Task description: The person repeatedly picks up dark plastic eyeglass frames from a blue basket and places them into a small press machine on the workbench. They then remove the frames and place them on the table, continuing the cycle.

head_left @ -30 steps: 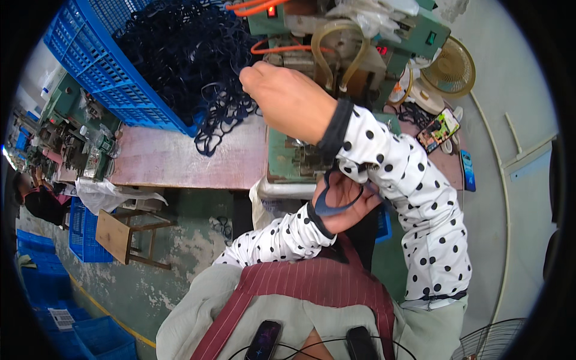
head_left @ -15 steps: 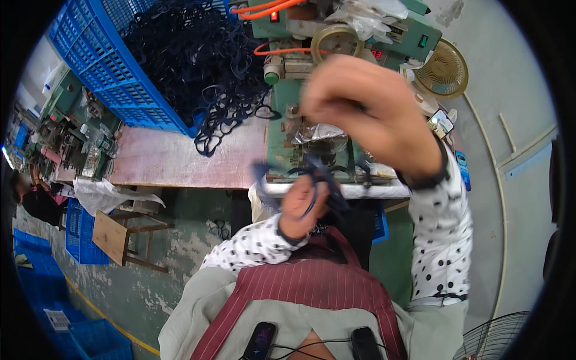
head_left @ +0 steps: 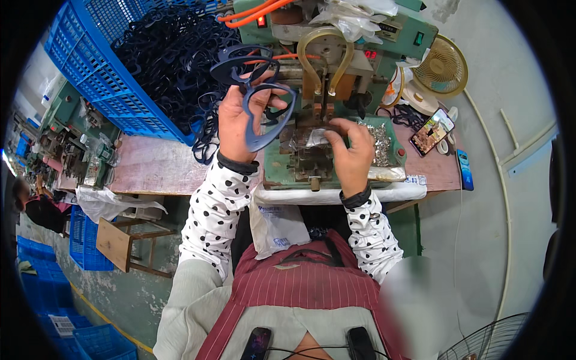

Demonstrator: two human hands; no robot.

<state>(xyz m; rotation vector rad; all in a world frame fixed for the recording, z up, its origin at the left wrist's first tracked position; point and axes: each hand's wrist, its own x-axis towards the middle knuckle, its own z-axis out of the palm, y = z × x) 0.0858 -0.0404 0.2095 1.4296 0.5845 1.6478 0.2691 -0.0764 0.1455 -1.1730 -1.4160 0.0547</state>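
My left hand (head_left: pixel 235 129) is raised between the blue basket and the green press machine (head_left: pixel 277 174), with its fingers closed on dark blue loop-shaped pieces (head_left: pixel 259 143). These are thin, flexible-looking frames with wide openings; how many overlap there I cannot tell. At the machine's metal work area, my right hand (head_left: pixel 355 155) has thumb and forefinger close together beside a shiny, clear plastic-like sheet (head_left: pixel 316 137). Whatever lies between those fingertips is too small to make out. Above them stand two upright metal rods, with a yellowish curved tube (head_left: pixel 307 54) around them.
A blue basket (head_left: pixel 120 99) heaped with dark blue loops (head_left: pixel 180 54) stands at the back left. Small shiny metal bits (head_left: pixel 379 145) lie right of my right hand. Further right are a phone (head_left: pixel 432 132), a small fan (head_left: pixel 441 66) and a blue item (head_left: pixel 463 170). A wooden stool (head_left: pixel 114 243) stands lower left.
My left hand has risen and moved left from near my lap, carrying the dark blue pieces. My right hand has come down from in front of the machine's upper part to its work area.
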